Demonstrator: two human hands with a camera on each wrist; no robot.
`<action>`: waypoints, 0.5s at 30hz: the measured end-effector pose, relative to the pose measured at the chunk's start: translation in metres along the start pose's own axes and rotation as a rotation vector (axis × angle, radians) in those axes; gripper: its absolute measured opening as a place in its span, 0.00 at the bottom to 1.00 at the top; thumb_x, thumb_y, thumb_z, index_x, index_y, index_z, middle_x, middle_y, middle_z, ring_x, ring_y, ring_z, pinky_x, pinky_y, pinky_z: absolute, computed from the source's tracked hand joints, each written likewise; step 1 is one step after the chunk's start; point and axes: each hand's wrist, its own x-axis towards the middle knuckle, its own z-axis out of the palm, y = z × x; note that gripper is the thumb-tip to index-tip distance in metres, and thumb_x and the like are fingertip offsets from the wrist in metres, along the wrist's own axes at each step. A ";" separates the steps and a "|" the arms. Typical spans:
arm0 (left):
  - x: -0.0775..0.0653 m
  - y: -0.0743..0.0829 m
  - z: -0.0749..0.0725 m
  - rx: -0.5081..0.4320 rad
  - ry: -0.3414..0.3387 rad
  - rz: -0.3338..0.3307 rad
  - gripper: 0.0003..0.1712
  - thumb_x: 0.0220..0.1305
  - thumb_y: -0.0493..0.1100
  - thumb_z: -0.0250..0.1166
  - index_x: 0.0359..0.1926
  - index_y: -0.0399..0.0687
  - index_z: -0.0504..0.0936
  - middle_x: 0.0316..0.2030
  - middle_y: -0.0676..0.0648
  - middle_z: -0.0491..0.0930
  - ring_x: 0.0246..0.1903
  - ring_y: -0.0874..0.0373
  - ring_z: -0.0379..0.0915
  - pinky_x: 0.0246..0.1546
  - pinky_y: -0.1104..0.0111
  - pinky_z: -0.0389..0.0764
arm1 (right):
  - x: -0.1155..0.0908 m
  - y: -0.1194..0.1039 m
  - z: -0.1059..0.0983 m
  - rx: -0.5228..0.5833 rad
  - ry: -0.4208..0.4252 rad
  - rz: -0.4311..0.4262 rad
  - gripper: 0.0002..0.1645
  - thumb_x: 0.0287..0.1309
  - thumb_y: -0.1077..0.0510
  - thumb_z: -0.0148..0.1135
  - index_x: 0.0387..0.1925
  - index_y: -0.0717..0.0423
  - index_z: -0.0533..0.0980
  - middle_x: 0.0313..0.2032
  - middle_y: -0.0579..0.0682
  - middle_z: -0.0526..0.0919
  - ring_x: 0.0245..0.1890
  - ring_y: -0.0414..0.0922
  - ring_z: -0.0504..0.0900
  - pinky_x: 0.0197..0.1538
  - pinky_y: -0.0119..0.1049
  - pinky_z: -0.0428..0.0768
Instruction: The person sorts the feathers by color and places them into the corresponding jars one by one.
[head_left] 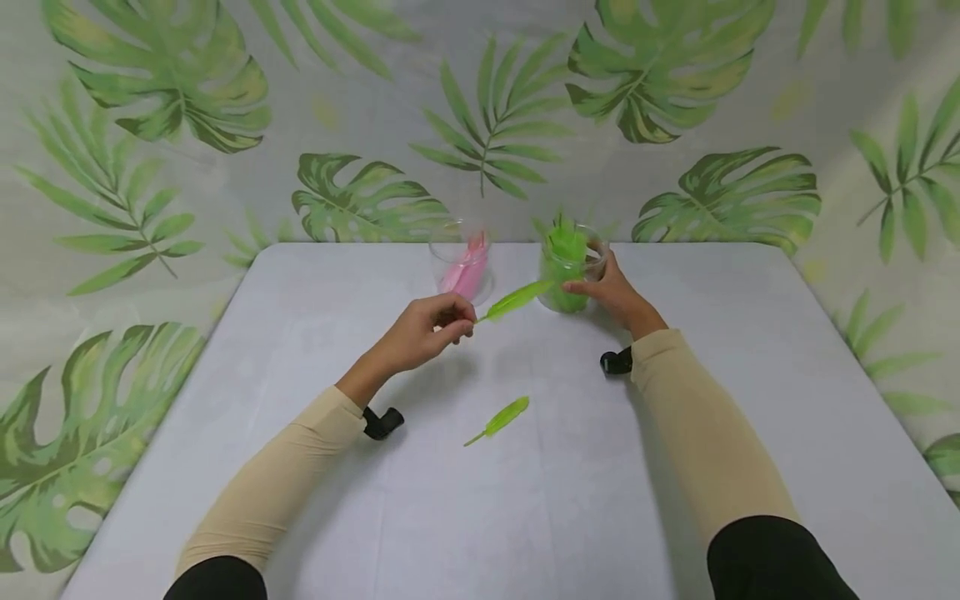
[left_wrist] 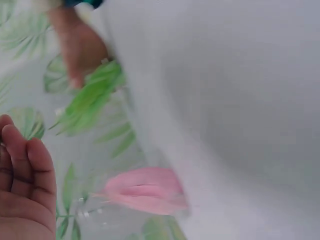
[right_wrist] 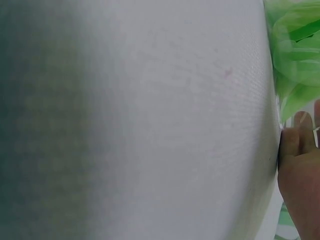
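Observation:
Between thumb and fingertips my left hand (head_left: pixel 423 333) pinches the quill end of a bright green feather (head_left: pixel 519 297), whose tip points right toward a clear jar (head_left: pixel 596 265). That jar stands at the back of the table, packed with green feathers (head_left: pixel 564 248), and my right hand (head_left: pixel 617 293) grips its right side. In the right wrist view, fingers (right_wrist: pixel 290 142) curve against the jar's wall, partly cut off by the frame edge. A second green feather (head_left: pixel 508 414) lies on the table nearer me. The left wrist view shows my left palm (left_wrist: pixel 25 200) with fingers bent.
Left of the green jar, a second clear jar (head_left: pixel 442 250) with pink feathers (head_left: pixel 467 273) stands by the back edge of the white-covered table (head_left: pixel 465 517). Leaf-patterned cloth (head_left: pixel 517 100) hangs behind. A black wrist camera (head_left: pixel 384 423) juts from my left wrist, another (head_left: pixel 617 362) from my right.

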 end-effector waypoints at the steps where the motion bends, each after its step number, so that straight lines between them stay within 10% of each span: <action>1: 0.003 0.002 -0.001 -0.034 0.020 0.002 0.05 0.71 0.34 0.59 0.44 0.37 0.79 0.35 0.42 0.83 0.31 0.57 0.77 0.36 0.68 0.80 | -0.002 -0.001 0.001 0.001 -0.004 -0.003 0.63 0.59 0.55 0.68 0.79 0.43 0.33 0.78 0.62 0.40 0.79 0.58 0.40 0.79 0.57 0.44; 15: 0.043 0.020 0.004 -0.323 0.070 0.042 0.18 0.66 0.31 0.61 0.56 0.30 0.78 0.45 0.30 0.79 0.39 0.61 0.78 0.44 0.70 0.81 | -0.008 -0.006 0.002 -0.006 0.005 -0.018 0.63 0.59 0.56 0.68 0.78 0.46 0.33 0.78 0.63 0.41 0.79 0.58 0.40 0.79 0.57 0.43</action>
